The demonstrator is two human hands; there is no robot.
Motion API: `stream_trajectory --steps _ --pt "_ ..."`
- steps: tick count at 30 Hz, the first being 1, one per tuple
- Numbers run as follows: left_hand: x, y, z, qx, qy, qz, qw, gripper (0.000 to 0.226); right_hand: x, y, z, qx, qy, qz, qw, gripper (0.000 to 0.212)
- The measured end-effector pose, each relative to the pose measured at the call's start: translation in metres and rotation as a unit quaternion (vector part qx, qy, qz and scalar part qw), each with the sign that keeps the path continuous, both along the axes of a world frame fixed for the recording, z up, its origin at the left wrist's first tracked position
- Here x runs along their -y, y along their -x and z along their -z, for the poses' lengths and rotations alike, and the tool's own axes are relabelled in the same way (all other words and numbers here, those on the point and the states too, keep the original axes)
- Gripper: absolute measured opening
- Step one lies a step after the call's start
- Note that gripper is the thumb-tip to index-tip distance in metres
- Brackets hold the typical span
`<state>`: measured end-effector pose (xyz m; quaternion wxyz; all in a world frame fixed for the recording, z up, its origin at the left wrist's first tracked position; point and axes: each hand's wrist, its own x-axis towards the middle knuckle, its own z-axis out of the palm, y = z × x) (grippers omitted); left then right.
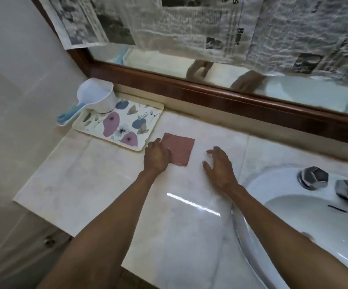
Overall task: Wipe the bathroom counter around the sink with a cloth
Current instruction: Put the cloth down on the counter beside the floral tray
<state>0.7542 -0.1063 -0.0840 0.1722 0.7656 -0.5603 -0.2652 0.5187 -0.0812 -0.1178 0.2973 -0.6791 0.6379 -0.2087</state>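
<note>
Since the cloth [178,150] looks thin and limp, it is best pinned flat under the left hand [156,156], whose fingers are laid open on its edge; the right hand [219,165] is spread, empty

Counter [98,184]: pale polished stone or tile, glossy, with a bright reflection near the sink [290,207], which is smooth white glazed ceramic. Tap [315,178]: shiny metal. Cloth [180,150]: matt pink fabric. Scoop [98,97]: probably plastic. Mirror frame [210,97]: varnished wood. Newspaper [221,24]: crinkled paper.
</note>
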Motion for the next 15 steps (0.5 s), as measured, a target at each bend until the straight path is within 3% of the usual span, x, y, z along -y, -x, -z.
stream_trajectory --steps 6,11,15 --pt "0.028 0.004 0.016 0.042 -0.014 -0.039 0.998 0.057 0.013 -0.034 0.023 -0.115 0.022 0.008 0.993 0.056" --pt "0.044 0.003 0.029 -0.044 0.01 -0.077 0.996 0.045 0.009 -0.041 0.035 -0.167 0.035 0.017 0.985 0.06" --pt "0.051 0.0 0.027 -0.143 0.052 -0.12 0.981 0.014 0.008 -0.042 0.033 -0.172 0.032 0.021 0.984 0.059"
